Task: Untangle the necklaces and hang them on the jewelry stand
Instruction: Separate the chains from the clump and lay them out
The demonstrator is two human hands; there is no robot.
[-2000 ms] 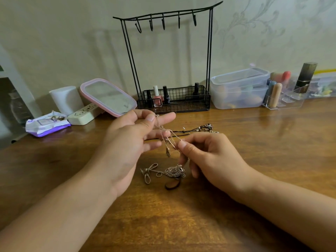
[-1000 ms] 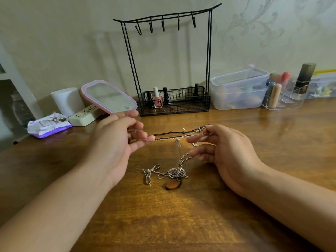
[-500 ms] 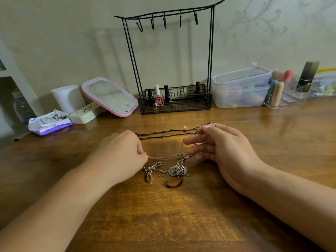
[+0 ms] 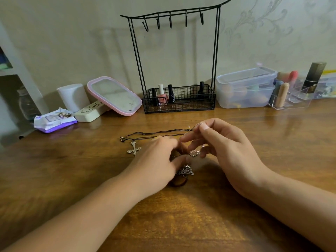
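A black wire jewelry stand [image 4: 217,51] stands at the back, its several hooks bare. On the wooden table [image 4: 181,224] lies a black cord necklace [image 4: 156,132], with a silver cross pendant [image 4: 134,149] just below its left end. A heap of tangled silver chain [image 4: 185,170] sits above a brown oval pendant [image 4: 179,181]. My left hand [image 4: 158,160] is blurred, fingers curled onto the heap, thumb against the chain. My right hand [image 4: 225,148] pinches a thin chain strand [image 4: 195,152] between thumb and forefinger, lifted a little above the table.
The stand's basket [image 4: 179,104] holds nail polish bottles. Left of it are a pink-rimmed mirror [image 4: 114,95], a white cup [image 4: 72,96] and a purple wipes pack [image 4: 54,120]. Clear plastic boxes [image 4: 245,88] and a cosmetics organiser [image 4: 291,95] stand at the right.
The cross pendant now lies apart, up and to the left of the heap. My left hand has moved right onto the tangle. My right hand has lifted its strand slightly.
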